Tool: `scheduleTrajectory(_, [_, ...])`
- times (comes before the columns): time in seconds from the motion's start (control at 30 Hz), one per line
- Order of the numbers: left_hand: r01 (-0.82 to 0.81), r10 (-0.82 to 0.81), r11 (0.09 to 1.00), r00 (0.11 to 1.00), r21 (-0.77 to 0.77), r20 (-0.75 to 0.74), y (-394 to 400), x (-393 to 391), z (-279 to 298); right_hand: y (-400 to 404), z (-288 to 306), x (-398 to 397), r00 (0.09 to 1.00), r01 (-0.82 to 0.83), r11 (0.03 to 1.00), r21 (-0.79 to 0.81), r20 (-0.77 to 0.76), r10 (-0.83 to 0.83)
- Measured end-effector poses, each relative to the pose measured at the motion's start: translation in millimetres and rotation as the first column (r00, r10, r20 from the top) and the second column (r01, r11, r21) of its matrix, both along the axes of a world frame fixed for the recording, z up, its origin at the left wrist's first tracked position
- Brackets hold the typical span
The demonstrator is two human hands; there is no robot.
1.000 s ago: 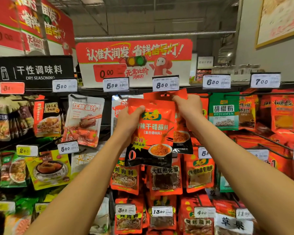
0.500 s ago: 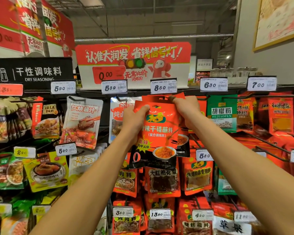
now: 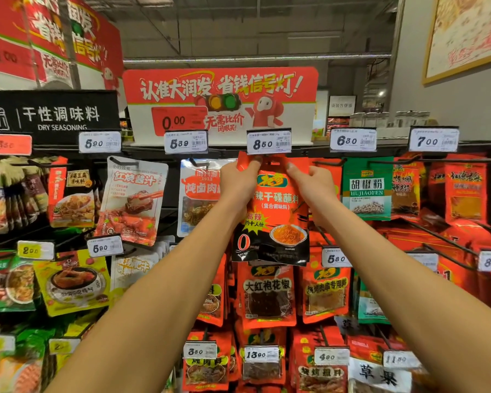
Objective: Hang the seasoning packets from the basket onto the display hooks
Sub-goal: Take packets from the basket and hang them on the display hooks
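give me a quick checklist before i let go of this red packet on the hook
1. Left hand grips the red packet at its top left corner: ok.
2. Right hand pinches its top right corner: ok.
3. Packet top is up under the 8.50 price tag: ok.
4. Hang hole threaded on the hook: cannot tell, the tag hides it.
5. Packet hangs straight: not ok, slightly tilted.
6. Green pepper packet beside it is undisturbed: ok.

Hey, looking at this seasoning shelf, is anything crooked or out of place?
Yes. The white braising-sauce packet under the 5.90 tag hangs tilted, its bottom swung left, while neighbours hang straight. The orange packet is gripped by the left hand and right hand at the hook, so its slant is just handling.
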State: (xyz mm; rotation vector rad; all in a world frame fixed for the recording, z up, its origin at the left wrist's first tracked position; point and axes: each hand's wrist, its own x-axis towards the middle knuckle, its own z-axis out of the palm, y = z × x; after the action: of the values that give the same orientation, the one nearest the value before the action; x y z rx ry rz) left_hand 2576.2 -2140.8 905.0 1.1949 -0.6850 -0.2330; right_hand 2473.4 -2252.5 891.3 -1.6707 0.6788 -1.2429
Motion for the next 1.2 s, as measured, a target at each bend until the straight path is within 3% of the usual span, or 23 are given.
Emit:
scheduleTrajectory(0.27, [-0.063, 0.067, 0.997, 0.994, 0.054, -0.087, -3, 7, 0, 4, 10, 8, 0.997, 0.051, 0.996, -0.068, -0.049, -0.055])
scheduleTrajectory(0.37, [-0.131, 0.128, 0.989, 0.990, 0.062, 0.057, 4, 8, -5, 6, 6, 6, 0.998, 0.018, 0.998, -0.056, -0.054, -0.021])
scheduleTrajectory(0.47, [-0.207, 0.168, 0.972, 0.943, 0.111, 0.288, 22, 11, -26, 10, -16, -11, 0.988, -0.143, 0.989, -0.035, -0.061, 0.141])
scheduleTrajectory(0.53, [-0.137, 0.060, 0.967, 0.942, 0.216, 0.329, 38, 14, -51, 15, -39, -27, 0.966, -0.236, 0.971, -0.031, -0.112, 0.231])
scheduleTrajectory(0.6, [0.050, -0.129, 0.949, 0.962, 0.311, 0.241, 50, 19, -75, 16, -61, -38, 0.952, -0.267, 0.963, -0.024, -0.163, 0.260])
scheduleTrajectory(0.67, [0.161, -0.221, 0.938, 0.960, 0.307, 0.171, 51, 23, -86, 14, -72, -38, 0.959, -0.223, 0.974, -0.044, -0.187, 0.212])
scheduleTrajectory(0.83, [-0.052, -0.012, 0.939, 0.983, 0.340, 0.182, 13, 35, -67, -8, -55, -2, 0.974, -0.056, 0.993, -0.100, -0.226, 0.032])
scheduleTrajectory(0.97, [-0.133, 0.075, 0.908, 0.985, 0.398, 0.157, -29, 47, -63, -33, -52, 28, 0.924, 0.007, 0.992, -0.127, -0.379, -0.055])
scheduleTrajectory(1.2, [-0.291, 0.092, 0.819, 0.917, 0.494, 0.389, -50, 49, -78, -36, -58, 58, 0.888, -0.005, 0.997, -0.074, -0.459, -0.030])
